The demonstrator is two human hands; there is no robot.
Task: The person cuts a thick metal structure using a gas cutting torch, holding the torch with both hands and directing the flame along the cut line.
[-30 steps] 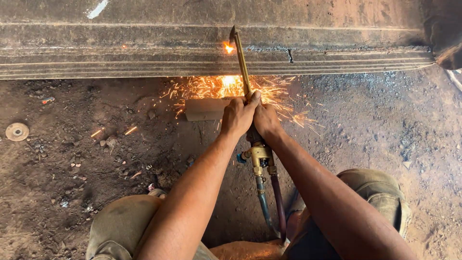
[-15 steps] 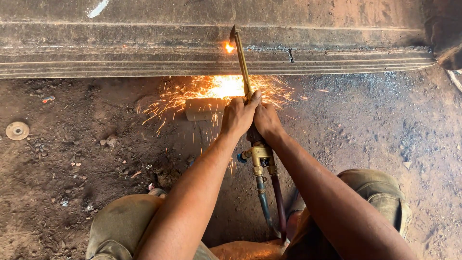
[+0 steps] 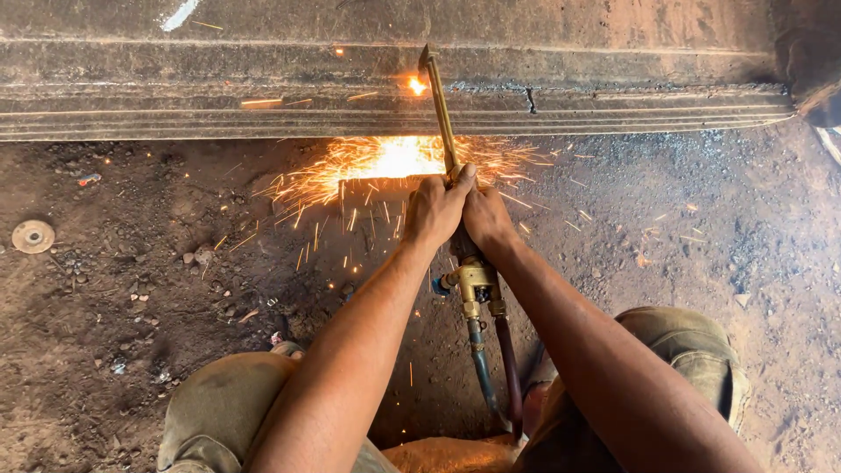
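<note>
L hand & R hand both clenched on brass cutting torch, side by side mid-frame. Torch tip at rusty steel beam, glowing cut spot; sparks spray over dirt ground. Two hoses run back between knees.

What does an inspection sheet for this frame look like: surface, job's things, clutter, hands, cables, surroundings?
Surface: bare dirt ground, scattered with grit.
Job's things: brass cutting torch, tip at the rusty steel beam; sparks spray beneath it.
Clutter: round metal disc far left; small stones.
Hands: left hand and right hand both grip the torch.
Cables: two hoses run from the torch valves toward the person.
Surroundings: person's knees at bottom; nothing else seen.
</note>
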